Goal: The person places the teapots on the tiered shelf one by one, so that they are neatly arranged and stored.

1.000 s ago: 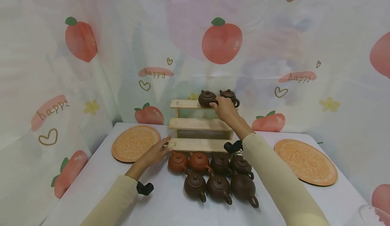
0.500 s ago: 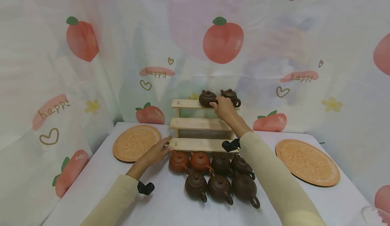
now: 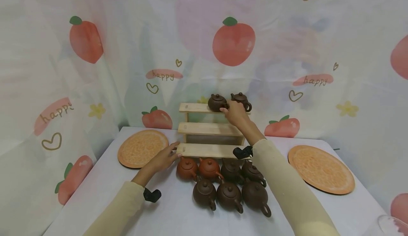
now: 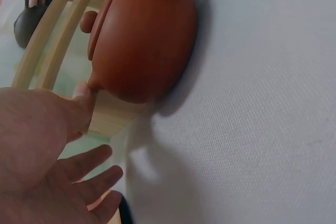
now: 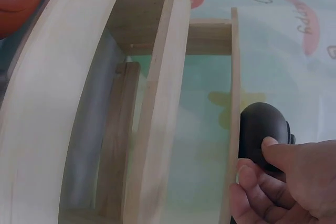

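Observation:
A wooden three-step rack (image 3: 210, 129) stands at the back of the table. On its top step sit two dark brown teapots; my right hand (image 3: 236, 114) pinches the handle of the left teapot (image 3: 216, 102). The right teapot (image 3: 239, 98) is partly behind that hand. In the right wrist view, the thumb lies against the held teapot (image 5: 262, 127). My left hand (image 3: 164, 158) has its fingers spread beside the rack's lower left end. Its thumb is at the spout of a red-brown teapot (image 4: 149, 38) in the left wrist view; whether they touch, I cannot tell.
Before the rack, another red-brown teapot (image 3: 209, 168) and several dark ones, such as this front teapot (image 3: 228, 193), crowd together. Orange round mats lie left (image 3: 142, 148) and right (image 3: 320, 169). A clear glass rim (image 3: 387, 223) shows at the lower right corner.
My right fingers have slipped slightly lower on the teapot's handle, and more of the handle shows. The teapot and my left hand stay in place.

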The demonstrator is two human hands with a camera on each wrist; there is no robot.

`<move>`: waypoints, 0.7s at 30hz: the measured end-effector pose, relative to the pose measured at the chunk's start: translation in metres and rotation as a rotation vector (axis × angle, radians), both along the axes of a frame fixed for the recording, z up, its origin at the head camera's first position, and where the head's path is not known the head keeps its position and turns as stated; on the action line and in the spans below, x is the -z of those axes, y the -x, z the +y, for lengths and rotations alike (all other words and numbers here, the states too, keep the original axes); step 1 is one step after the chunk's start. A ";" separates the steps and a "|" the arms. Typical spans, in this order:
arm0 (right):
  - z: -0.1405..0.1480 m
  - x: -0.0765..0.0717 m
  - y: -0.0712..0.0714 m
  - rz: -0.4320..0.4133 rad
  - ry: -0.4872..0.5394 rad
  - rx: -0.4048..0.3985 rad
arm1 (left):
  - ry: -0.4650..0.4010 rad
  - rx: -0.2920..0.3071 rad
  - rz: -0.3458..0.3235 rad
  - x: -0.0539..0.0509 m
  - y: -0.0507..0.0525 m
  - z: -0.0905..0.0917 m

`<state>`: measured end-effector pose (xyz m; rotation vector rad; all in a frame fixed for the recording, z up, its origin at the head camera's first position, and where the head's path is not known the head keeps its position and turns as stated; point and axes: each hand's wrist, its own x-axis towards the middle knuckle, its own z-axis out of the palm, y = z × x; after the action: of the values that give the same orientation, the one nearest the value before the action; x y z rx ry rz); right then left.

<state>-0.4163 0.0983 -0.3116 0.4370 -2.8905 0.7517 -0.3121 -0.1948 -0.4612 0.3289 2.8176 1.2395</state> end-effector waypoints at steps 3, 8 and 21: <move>0.005 0.000 -0.005 0.000 0.009 -0.014 | 0.004 0.001 -0.003 0.000 0.000 0.000; 0.026 -0.001 -0.017 -0.019 -0.001 -0.096 | 0.007 0.003 -0.013 0.000 0.001 0.000; 0.100 0.013 -0.069 -0.157 -0.061 -0.169 | 0.009 0.016 -0.017 0.000 0.002 -0.001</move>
<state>-0.3472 0.1987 -0.3249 0.6645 -3.0593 0.7542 -0.3142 -0.1959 -0.4609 0.3384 2.8003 1.2196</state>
